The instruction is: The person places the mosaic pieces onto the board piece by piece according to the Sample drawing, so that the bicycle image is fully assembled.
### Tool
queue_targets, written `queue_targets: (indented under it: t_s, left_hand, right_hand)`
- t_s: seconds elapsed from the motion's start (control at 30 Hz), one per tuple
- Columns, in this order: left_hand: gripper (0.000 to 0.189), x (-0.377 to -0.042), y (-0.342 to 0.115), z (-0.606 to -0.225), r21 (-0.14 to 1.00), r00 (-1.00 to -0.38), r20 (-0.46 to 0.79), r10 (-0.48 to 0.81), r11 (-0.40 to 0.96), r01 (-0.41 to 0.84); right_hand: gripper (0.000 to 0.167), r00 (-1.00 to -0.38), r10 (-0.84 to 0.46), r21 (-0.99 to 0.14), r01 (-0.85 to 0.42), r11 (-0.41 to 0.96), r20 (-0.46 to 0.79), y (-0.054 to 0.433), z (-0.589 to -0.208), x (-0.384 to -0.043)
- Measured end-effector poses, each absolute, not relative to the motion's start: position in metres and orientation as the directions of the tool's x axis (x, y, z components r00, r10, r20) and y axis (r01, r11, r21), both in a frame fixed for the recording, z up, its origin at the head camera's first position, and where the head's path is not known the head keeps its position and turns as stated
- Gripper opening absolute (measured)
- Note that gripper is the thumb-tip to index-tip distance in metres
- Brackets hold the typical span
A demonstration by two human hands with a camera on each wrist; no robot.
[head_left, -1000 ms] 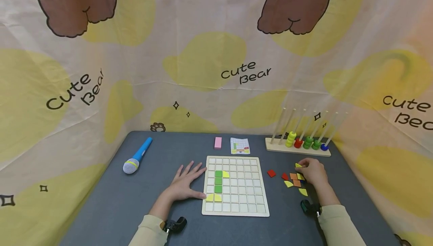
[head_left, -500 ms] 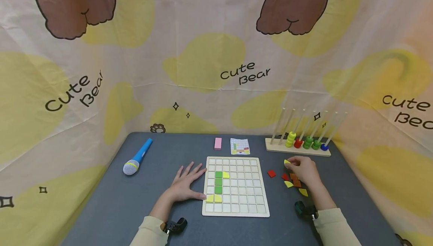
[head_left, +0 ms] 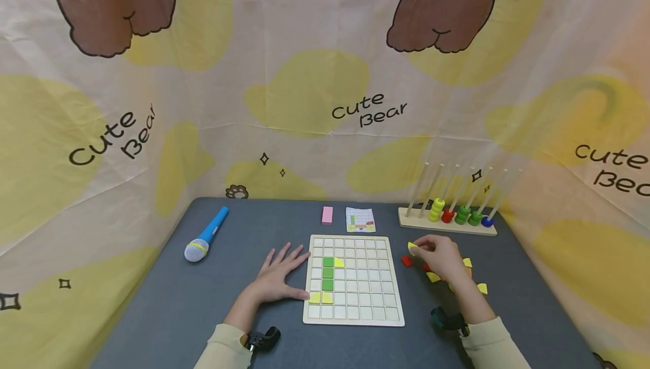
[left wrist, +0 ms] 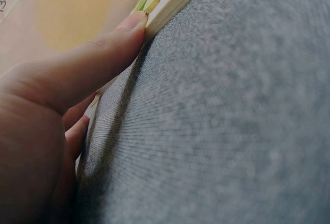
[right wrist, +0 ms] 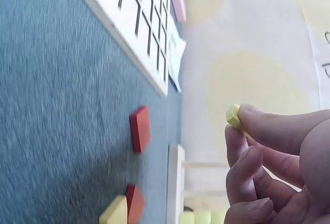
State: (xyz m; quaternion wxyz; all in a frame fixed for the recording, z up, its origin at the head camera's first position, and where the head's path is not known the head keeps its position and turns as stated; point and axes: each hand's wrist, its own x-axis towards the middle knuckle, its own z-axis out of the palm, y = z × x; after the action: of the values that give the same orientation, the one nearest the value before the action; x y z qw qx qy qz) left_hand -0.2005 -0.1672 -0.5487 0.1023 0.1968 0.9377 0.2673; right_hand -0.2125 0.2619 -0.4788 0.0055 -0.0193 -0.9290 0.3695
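Note:
My right hand (head_left: pixel 442 256) pinches a small yellow quarter-round tile (right wrist: pixel 234 116) between thumb and fingers, held above the table to the right of the grid board. My left hand (head_left: pixel 276 276) lies spread on the table with its thumb (left wrist: pixel 129 30) and index fingertip at the board's left edge. The white grid board (head_left: pixel 370 279) bears three green square tiles (head_left: pixel 328 273) in a column. One yellow tile (head_left: pixel 339 262) sits beside the top green one, and two more yellow tiles (head_left: pixel 321 298) lie in the row below the greens.
Loose red (head_left: pixel 407 261), yellow (head_left: pixel 433 277) and orange tiles lie beneath and around my right hand, partly hidden. Behind the board are a pink block (head_left: pixel 327 215) and a pattern card (head_left: pixel 360 220). A peg rack with beads (head_left: pixel 447 220) stands back right; a blue microphone (head_left: pixel 206 234) lies left.
My right hand has lifted the yellow tile away from the loose pile and carried it left toward the board. My left hand has stayed in place.

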Motion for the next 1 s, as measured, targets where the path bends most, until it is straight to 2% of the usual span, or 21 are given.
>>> queue_targets:
  t_s: [0.37,1.0]
  left_hand:
    - [0.105,-0.199,-0.167,-0.547,0.546,-0.9,-0.079,0.428,0.774,0.321]
    - [0.105,-0.199,-0.167,-0.545,0.539,-0.897,-0.083,0.434,0.777,0.326]
  right_hand:
    - [0.016,-1.0,0.005,-0.691,0.003,0.723,0.001,0.229,-0.478,-0.205]
    - [0.01,-0.996,-0.089,-0.736,-0.06,0.674,0.0,0.179,-0.481,-0.188]
